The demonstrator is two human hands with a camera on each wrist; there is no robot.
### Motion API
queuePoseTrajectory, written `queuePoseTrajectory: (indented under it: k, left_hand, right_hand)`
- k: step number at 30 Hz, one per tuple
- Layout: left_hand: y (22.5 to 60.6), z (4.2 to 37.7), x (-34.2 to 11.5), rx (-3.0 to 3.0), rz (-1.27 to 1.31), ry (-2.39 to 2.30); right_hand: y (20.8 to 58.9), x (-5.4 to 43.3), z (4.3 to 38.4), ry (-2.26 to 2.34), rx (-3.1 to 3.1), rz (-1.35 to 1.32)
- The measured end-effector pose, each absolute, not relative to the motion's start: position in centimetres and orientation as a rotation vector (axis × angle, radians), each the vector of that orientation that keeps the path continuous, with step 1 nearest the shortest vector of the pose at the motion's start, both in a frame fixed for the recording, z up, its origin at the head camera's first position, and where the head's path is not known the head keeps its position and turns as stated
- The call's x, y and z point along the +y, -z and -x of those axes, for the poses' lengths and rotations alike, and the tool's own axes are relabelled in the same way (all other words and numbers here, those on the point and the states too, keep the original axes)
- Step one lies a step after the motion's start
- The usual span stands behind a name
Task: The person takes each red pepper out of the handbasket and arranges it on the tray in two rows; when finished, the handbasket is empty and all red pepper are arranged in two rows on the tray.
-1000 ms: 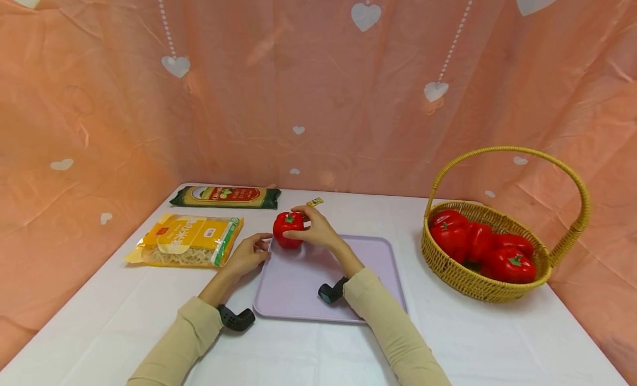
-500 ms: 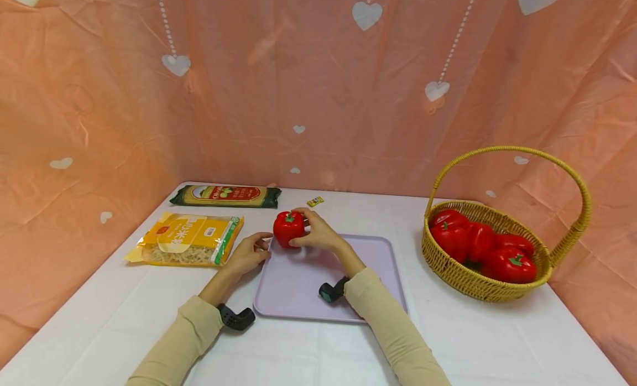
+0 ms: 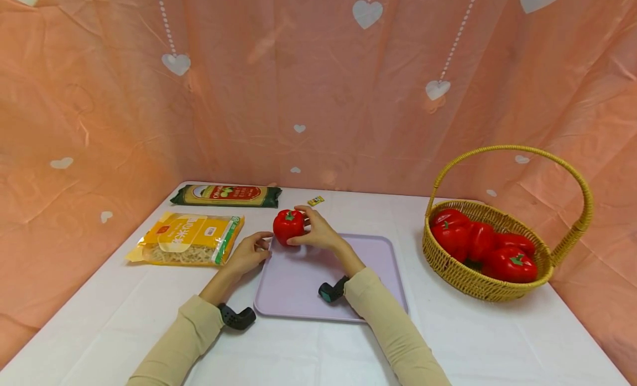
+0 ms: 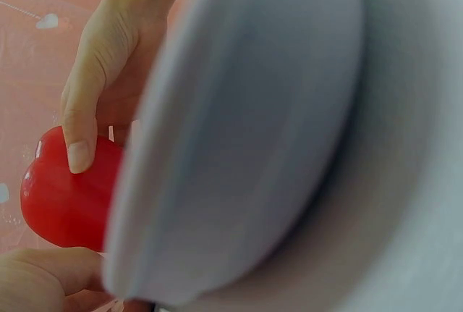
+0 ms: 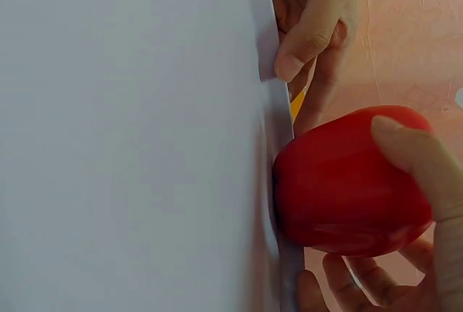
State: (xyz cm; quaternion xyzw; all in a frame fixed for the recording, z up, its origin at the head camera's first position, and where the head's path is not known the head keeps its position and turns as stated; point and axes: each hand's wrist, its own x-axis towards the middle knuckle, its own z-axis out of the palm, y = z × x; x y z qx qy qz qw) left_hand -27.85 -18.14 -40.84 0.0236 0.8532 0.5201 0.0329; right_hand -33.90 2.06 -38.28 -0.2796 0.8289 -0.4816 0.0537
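In the head view a red bell pepper (image 3: 288, 227) stands stem up at the far left corner of the lilac tray (image 3: 298, 292). My right hand (image 3: 320, 232) holds it from the right, thumb on its near side and fingers behind. The right wrist view shows the thumb across the pepper (image 5: 347, 189) and its base against the tray. My left hand (image 3: 247, 254) is at the tray's left rim, with the thumb (image 5: 295, 64) over the edge and the fingers curled on the outer side. In the left wrist view the tray (image 4: 239, 131) hides part of the pepper.
At the right stands a wicker basket (image 3: 463, 281) with a tall handle and several red bell peppers (image 3: 510, 264). A yellow noodle bag (image 3: 186, 239) lies left of my left hand. Behind it are a long green-ended packet (image 3: 226, 196) and a small yellow packet (image 3: 316, 201).
The right thumb has shifted lower along the pepper's near side, and the pepper looks slightly turned in the same spot. My left hand and the tray stay in place.
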Motion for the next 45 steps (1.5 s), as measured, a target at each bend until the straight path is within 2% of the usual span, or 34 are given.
queuePoseTrajectory:
  k: [13, 27, 40, 45]
  left_hand:
    - [41.1, 27.7, -18.1, 2.591, -0.029, -1.615]
    - [41.0, 27.7, -18.0, 2.605, -0.024, -1.613]
    - [41.0, 27.8, -18.0, 2.601, -0.032, -1.615]
    - [40.8, 27.8, -18.1, 2.625, -0.055, -1.595]
  right_hand:
    - [36.4, 3.2, 33.9, 1.442, 2.561, 0.919]
    - [30.7, 7.2, 31.8, 1.601, 2.595, 1.156]
    - [26.2, 14.8, 26.0, 1.579, 2.735, 1.230]
    - [26.6, 19.5, 26.8, 1.536, 2.841, 1.172]
